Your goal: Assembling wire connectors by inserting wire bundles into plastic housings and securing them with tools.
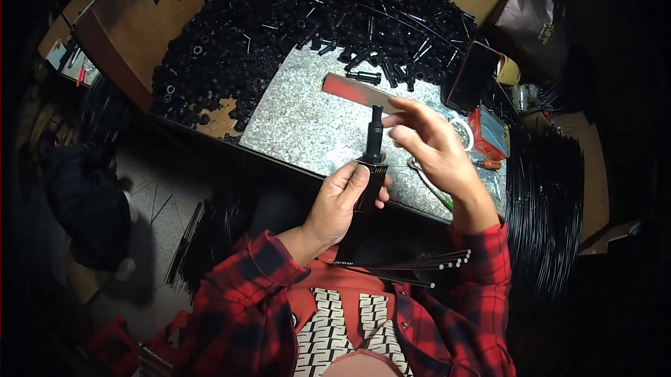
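Observation:
My left hand is closed around a dark, flat-sided block with a ridged top edge. From that block a black stepped tube fitting stands upright, narrower at its upper end. Whether the block and the fitting are one piece I cannot tell. My right hand is just to the right of the fitting, its fingers curved and apart, with nothing visible held. Behind the fitting lies a flat bar with a red-painted end on the speckled board. Another black fitting lies farther back.
A large heap of black fittings covers the back of the bench. A phone, a red box, a tape roll and a screwdriver are at the right. Black cables hang at the right; black rods cross my lap.

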`<state>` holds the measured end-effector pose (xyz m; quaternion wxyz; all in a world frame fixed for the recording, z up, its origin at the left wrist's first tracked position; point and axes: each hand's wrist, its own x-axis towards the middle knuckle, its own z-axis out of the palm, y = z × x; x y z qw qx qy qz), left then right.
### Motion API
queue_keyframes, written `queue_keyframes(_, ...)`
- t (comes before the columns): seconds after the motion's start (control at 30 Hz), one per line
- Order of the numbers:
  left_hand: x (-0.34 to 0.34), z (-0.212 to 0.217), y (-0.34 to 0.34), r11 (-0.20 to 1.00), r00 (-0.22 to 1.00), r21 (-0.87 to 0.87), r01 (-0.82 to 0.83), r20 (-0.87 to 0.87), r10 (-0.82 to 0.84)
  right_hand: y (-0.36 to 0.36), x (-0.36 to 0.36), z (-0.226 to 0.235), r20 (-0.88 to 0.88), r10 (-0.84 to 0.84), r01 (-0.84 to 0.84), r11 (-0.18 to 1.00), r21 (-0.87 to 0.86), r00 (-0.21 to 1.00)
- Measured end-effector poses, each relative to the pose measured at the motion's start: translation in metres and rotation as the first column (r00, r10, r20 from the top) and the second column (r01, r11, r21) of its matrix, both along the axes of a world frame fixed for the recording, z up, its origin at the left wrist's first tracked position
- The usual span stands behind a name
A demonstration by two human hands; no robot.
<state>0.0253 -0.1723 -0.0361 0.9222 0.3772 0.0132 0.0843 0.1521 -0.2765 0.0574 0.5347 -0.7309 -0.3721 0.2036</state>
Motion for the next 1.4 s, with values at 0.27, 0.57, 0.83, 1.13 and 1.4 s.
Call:
queue_keyframes(0.27, -0.003, -0.001, 0.002, 0.992, 0.998, 0.113, -0.049, 0.040, 0.044, 0.021, -0.006, 0.006, -0.109, 0.129, -0.132, 0.991, -0.022, 0.986)
queue_keyframes(0.57, -0.003, 0.001, 0.000, 0.952, 0.990, 0.272, -0.139, 0.039, 0.133, 0.026, -0.017, 0.019, 0.143, 0.076, -0.037, 0.966, -0.256, 0.987)
queue_keyframes(0.83, -0.002, 0.001, -0.001, 0.969, 0.993, 0.219, -0.116, -0.007, 0.120, 0.022, -0.005, 0.005, -0.070, 0.154, -0.156, 0.987, -0.021, 0.986)
queue_keyframes(1.13, -0.002, 0.002, -0.002, 0.931, 0.977, 0.310, -0.193, -0.026, 0.211, 0.021, -0.007, 0.005, -0.041, 0.076, -0.082, 0.987, -0.142, 0.996)
queue_keyframes(1.4, -0.004, 0.000, -0.002, 0.951, 0.983, 0.255, -0.176, -0.008, 0.184, 0.021, -0.008, 0.000, -0.116, 0.121, -0.122, 0.993, 0.003, 0.986)
